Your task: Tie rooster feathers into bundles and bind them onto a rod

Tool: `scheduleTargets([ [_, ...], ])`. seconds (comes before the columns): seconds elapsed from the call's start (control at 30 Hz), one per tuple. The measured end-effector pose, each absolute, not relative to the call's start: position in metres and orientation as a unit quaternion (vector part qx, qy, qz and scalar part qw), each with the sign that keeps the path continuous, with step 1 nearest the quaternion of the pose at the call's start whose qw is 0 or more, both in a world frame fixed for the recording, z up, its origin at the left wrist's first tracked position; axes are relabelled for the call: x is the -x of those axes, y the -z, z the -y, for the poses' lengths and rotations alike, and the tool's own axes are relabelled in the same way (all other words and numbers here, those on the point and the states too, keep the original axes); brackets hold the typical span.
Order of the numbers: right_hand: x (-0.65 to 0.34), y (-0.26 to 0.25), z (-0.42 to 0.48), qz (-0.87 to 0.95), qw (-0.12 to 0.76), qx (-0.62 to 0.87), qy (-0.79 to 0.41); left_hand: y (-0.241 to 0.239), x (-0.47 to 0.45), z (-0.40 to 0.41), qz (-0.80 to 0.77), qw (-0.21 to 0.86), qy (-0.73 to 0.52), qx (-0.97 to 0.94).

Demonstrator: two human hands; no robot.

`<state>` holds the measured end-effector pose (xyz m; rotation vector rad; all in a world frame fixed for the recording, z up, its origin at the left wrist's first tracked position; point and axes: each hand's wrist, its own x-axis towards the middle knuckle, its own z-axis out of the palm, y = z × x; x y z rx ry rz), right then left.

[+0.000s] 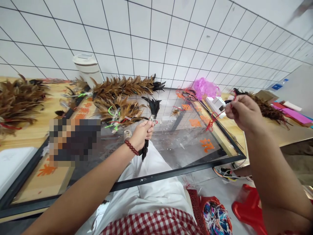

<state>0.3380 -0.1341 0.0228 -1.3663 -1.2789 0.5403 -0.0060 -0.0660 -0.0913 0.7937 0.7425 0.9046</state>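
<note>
A loose heap of brown rooster feathers (17, 101) is seen at the far left of the wooden worktop (36, 129). Behind it, a white lidded plastic cup (86, 67) is stood against the tiled wall. A long garland of brown feathers with black tips (124, 86) is laid across the back of the worktop, its length running left to right.

The left hand (143, 132) is closed around a slim bundle of black feathers (153, 107), gripped near its middle. The bundle is held above the front part of the worktop, over the black-framed glass pane (186, 147). Its long axis is nearly upright in the view and leans slightly right. The fanned end is pointed away towards the wall, and the narrow end is pointed down towards the lap.

Orange characters (206, 143) are printed on the pane, but they cannot be read.

A crumpled pink plastic bag (206, 88) is placed further right. The right hand (243, 112) is raised well apart from the bundle, its fingertips pinched together on a thin red thread (212, 122), which is hung down to the left of it. A blue label (277, 86) at the far right is too small to be read.
</note>
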Motion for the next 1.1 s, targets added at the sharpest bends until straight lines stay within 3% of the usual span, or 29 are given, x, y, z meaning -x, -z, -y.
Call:
scheduleTargets([
  [0.1, -0.302, -0.057, 0.123, 0.605, 0.545, 0.508, -0.279, 0.091, 0.009, 0.063, -0.291, 0.775, -0.424, -0.366],
  [0.2, -0.261, -0.059, 0.115, 0.702, 0.405, 0.524, -0.264, 0.086, 0.012, 0.064, -0.227, 0.781, -0.448, -0.373],
  [0.3, -0.214, -0.027, 0.108, 0.793, 0.215, 0.546, -0.166, 0.080, 0.010, 0.068, -0.213, 0.746, -0.477, -0.414],
  [0.43, -0.161, 0.027, 0.100, 0.799, 0.093, 0.594, -0.034, 0.081, 0.006, 0.073, -0.280, 0.644, -0.431, -0.567],
  [0.57, -0.142, 0.049, 0.094, 0.798, 0.121, 0.587, -0.062, 0.084, 0.007, 0.070, -0.355, 0.531, -0.384, -0.667],
  [0.73, -0.154, 0.051, 0.094, 0.782, 0.211, 0.573, -0.126, 0.081, 0.012, 0.065, -0.389, 0.484, -0.365, -0.694],
  [0.93, -0.202, 0.048, 0.098, 0.761, 0.263, 0.573, -0.151, 0.077, 0.015, 0.055, -0.411, 0.630, -0.457, -0.475],
  [1.1, -0.271, 0.039, 0.111, 0.692, 0.276, 0.658, -0.112, 0.070, 0.022, 0.049, -0.373, 0.658, -0.534, -0.379],
])
